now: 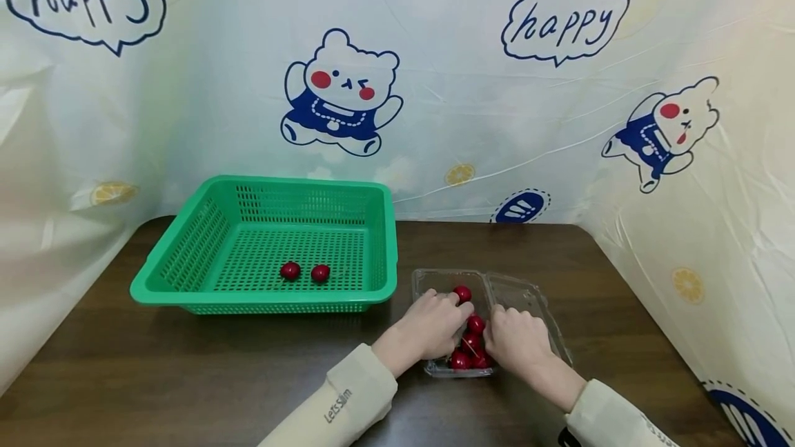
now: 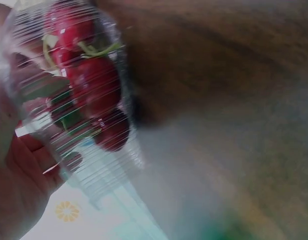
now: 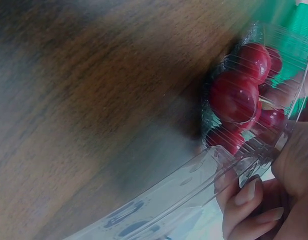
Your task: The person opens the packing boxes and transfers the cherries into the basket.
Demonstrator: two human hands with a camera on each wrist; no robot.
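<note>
Right hand (image 1: 518, 338): fingers grasp the clear box (image 1: 447, 280) by its hinged edge, presumably for steadiness. Left hand (image 1: 431, 323): cherries (image 1: 472, 343) lie beside its fingers; any grip is indiscernible. Lid (image 1: 518, 293) folded outward, probably for access.

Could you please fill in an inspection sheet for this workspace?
Surface: dark wood-patterned table.
Job's things: green basket with two cherries inside; to its right, a clear container with more cherries, its lid hinged open on the right side.
Clutter: nothing seen.
Grippers: bare hands; the left hand reaches into the container, the right hand is at its hinge side. Whether either pinches something cannot be told.
Cables: nothing seen.
Surroundings: pale sheeting behind and at the sides, printed with bears, orange slices and "happy" bubbles.
</note>
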